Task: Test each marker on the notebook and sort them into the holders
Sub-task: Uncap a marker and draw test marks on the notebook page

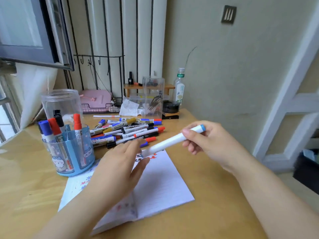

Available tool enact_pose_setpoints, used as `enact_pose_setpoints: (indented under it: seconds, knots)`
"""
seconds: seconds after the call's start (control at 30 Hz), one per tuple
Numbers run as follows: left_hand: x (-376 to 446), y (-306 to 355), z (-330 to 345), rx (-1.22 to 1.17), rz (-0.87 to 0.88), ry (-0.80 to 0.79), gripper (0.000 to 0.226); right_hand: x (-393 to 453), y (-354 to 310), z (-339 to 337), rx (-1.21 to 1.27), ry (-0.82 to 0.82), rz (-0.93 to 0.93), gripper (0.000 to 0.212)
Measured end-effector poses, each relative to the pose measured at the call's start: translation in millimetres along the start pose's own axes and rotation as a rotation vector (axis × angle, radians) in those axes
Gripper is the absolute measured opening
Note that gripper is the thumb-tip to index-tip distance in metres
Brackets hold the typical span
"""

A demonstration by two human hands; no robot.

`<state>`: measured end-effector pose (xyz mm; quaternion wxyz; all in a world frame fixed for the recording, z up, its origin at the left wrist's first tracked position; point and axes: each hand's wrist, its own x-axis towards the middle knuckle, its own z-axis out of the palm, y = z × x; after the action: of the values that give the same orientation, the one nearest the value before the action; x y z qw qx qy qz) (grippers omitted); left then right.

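View: one wide-angle camera on my head.
Facing: forward and down over the desk [198, 213].
Range: close above my hands, notebook [160, 183] below.

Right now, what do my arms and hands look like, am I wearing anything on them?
Both forearms are bare, with no sleeves in view. The left hand and right hand wear no gloves, and no rings, watch or bracelets show. The fingernails look short and unpainted.
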<state>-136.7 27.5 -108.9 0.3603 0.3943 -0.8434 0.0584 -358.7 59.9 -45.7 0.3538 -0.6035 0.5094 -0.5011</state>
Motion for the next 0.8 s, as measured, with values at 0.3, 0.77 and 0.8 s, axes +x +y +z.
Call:
enact_pose_setpoints:
  seconds: [0.3,0.77,0.8]
  knots:
    - [-11,182,32,-0.351,0.401,-0.162,0.031,-223,10,-153,-0.303,0.591,0.046,0.011]
    - [-82,333,156,-0.591,0.569,-0.575,0.049,-407,166,-217,-0.611,0.458,0.800,0.030]
    - [-83,332,158,-0.588,0.569,-0.584,0.050,-407,175,-217,-0.642,0.406,0.842,0.047]
